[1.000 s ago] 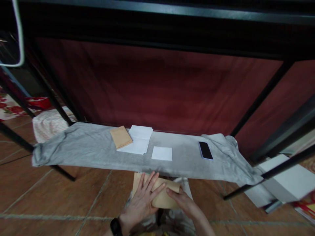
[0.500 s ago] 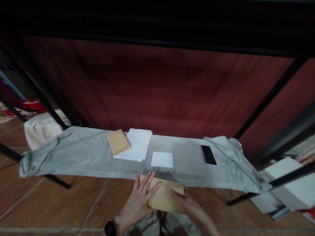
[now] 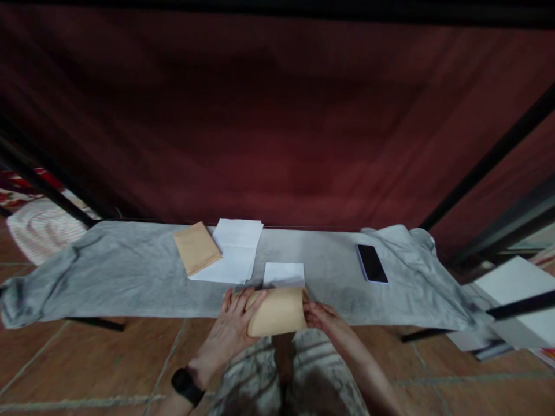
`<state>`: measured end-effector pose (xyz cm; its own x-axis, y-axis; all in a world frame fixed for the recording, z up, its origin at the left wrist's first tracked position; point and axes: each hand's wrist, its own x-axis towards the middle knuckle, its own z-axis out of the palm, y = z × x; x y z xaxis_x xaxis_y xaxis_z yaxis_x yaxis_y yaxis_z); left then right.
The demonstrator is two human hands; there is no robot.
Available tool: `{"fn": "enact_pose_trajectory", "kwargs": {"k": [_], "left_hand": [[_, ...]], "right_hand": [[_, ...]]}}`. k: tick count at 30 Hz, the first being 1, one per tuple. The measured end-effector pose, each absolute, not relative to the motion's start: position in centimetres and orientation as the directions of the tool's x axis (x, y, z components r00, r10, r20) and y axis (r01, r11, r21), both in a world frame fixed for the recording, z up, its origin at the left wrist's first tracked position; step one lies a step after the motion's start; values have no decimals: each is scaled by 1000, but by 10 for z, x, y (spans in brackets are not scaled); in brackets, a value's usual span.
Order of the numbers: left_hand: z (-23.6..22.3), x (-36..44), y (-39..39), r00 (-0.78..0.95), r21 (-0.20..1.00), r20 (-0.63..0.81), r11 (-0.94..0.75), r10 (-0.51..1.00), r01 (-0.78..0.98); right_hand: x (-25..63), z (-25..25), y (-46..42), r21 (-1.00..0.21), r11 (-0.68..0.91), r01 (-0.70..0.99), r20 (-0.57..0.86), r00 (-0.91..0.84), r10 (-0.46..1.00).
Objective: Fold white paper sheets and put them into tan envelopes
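A tan envelope [image 3: 277,311] is held at the near edge of a low bench covered with grey cloth [image 3: 130,271]. My left hand [image 3: 232,323], with a black watch on its wrist, grips the envelope's left end with curled fingers. My right hand [image 3: 323,318] pinches its right end. Just behind the envelope lies a small white folded sheet [image 3: 284,273]. Farther left on the cloth are a stack of white papers [image 3: 234,254] and a stack of tan envelopes [image 3: 196,247].
A black phone [image 3: 372,263] lies on the cloth to the right. A dark red curtain [image 3: 277,127] hangs behind the bench between black metal bars. White boards [image 3: 511,289] sit at the right, a striped cloth [image 3: 39,228] at the left, tiled floor below.
Both hands have lifted the tan envelope from my lap up to the bench's near edge. The left hand went from flat on it to gripping its end. The camera tilted down.
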<state>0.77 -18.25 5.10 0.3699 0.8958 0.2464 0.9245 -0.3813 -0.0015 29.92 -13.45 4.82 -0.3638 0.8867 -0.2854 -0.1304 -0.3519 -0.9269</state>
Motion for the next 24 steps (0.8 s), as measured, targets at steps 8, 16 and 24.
{"fn": "enact_pose_trajectory", "kwargs": {"k": [8,16,24], "left_hand": [[27,-57,-206,98,47,222,-111,970,993],[13,-62,-225,-8,71,199,-7,980,997],[-6,-66,-234,-74,225,193,30,978,974]], "right_hand": [[274,38,-11,-884,117,452,-3,-256,967],[202,27,35,-731,130,670,-191,-383,904],[227,24,25,-804,41,593,-197,-331,923]]}}
